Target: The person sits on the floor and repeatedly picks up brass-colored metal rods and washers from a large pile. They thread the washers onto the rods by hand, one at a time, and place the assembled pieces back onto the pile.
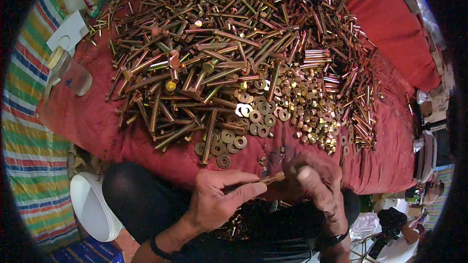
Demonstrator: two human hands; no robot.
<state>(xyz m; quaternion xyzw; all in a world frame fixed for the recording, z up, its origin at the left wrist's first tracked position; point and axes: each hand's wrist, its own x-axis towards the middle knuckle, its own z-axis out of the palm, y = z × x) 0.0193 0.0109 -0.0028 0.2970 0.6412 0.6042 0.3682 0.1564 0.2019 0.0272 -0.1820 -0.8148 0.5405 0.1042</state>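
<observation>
My left hand [219,197] is closed round a brass-coloured bolt [271,179], its threaded end sticking out to the right between thumb and forefinger. Something thicker, perhaps a nut, sits near that end, but I cannot make it out for sure. Close beside the bolt's tip is my right hand [319,180], its fingers curled and smeared by motion, so whether it holds anything is hidden. Just beyond the hands lie flat washers [240,141], a heap of small nuts [312,102] and a large pile of long bolts [214,44] on a red padded cloth [92,122].
At the left stand a clear jar [73,75] with a yellowish lid and a white card [68,31]. A white tub [95,207] is by my left knee. Striped sheeting [41,165] lines the left side. More bolts [234,224] lie below my hands; another person [407,229] shows at lower right.
</observation>
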